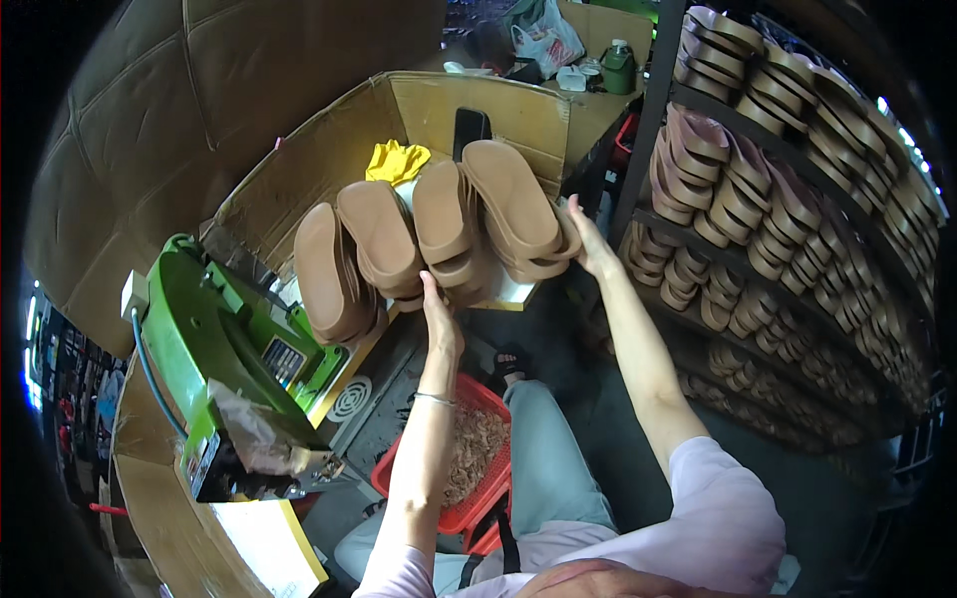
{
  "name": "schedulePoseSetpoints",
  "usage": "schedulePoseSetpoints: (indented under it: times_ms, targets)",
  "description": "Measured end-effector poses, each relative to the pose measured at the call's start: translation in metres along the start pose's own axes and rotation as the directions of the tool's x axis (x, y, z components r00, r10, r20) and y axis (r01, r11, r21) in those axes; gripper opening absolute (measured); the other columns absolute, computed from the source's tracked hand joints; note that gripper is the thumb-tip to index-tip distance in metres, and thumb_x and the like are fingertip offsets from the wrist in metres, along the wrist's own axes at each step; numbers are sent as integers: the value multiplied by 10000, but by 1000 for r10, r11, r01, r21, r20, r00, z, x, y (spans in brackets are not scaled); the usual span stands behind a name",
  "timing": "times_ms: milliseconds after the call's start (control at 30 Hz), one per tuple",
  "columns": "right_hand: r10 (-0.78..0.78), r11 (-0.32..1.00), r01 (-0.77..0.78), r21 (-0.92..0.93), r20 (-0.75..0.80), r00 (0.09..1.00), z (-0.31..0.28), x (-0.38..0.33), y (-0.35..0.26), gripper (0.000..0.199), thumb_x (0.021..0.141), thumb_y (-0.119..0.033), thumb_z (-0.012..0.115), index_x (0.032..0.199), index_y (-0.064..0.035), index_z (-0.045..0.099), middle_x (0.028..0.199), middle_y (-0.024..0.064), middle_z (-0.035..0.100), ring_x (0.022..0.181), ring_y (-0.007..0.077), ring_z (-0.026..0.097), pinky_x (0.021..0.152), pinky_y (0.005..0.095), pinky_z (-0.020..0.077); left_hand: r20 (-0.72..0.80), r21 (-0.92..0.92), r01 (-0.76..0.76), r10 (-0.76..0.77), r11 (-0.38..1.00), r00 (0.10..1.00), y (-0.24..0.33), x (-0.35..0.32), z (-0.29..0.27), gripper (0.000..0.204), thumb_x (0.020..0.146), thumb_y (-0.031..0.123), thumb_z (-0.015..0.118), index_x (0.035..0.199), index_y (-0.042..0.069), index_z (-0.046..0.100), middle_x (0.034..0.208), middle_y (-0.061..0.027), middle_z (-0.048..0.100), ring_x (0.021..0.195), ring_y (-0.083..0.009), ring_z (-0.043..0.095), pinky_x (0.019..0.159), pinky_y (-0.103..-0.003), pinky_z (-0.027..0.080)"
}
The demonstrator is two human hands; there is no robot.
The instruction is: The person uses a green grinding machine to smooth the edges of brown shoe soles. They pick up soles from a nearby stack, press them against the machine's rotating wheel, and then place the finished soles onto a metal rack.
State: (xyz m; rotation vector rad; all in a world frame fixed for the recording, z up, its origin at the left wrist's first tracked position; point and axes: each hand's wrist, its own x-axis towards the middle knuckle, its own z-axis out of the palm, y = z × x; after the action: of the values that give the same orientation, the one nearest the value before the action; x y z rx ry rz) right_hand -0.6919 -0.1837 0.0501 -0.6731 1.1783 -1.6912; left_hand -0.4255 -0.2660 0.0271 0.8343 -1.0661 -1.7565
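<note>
Several brown shoe soles stand on edge in stacks (pixel 439 234) in front of an open cardboard box (pixel 469 105). My left hand (pixel 439 317) presses up against the underside of the middle stack. My right hand (pixel 590 244) reaches to the right end of the row and touches the rightmost sole stack (pixel 518 204). Both hands seem to steady the row between them. A leftmost stack (pixel 329 271) leans toward the green machine.
A green machine (pixel 214 344) with a blue hose sits at the left. A red basket of brown scraps (pixel 478 453) is by my knees. Dark metal shelves (pixel 788 199) at the right hold many soles. A yellow cloth (pixel 396 159) lies in the box. Bags and a green bottle (pixel 618 68) are behind.
</note>
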Motion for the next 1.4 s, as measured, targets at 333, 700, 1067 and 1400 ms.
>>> schedulePoseSetpoints:
  times_ms: [333,700,1067,1400]
  targets:
    - [53,974,-17,-227,153,987,17,43,-22,780,848,-611,524,1375,-40,452,1443,135,399,1358,225,311,1105,386,235,145,-73,182,-170,981,975,37,18,16,929,793,791,409,1348,47,440,1319,-130,493,1162,-285,493,957,-446,391]
    - [100,946,-129,-298,-111,989,67,-22,9,839,726,-502,698,1352,-3,449,1393,183,445,1277,254,415,1080,367,300,139,16,272,-271,962,952,62,-20,-6,807,824,646,490,1407,103,356,1381,-109,443,1247,-312,456,1009,-531,396]
    - [12,994,-33,-108,-190,982,53,-198,42,1240,589,-522,785,1439,83,114,1474,259,249,1367,342,272,1131,391,230,337,-19,118,-105,993,936,24,-120,-27,804,910,665,325,1468,99,206,1479,-136,303,1329,-343,345,1110,-523,283]
    - [-5,991,-68,-117,-537,844,-48,-405,115,1024,696,-351,720,1486,-34,150,1503,165,240,1395,282,217,1135,400,214,819,-28,776,-431,630,379,-178,-208,-47,1103,692,896,319,1486,140,201,1486,-115,313,1353,-356,280,1126,-521,206]
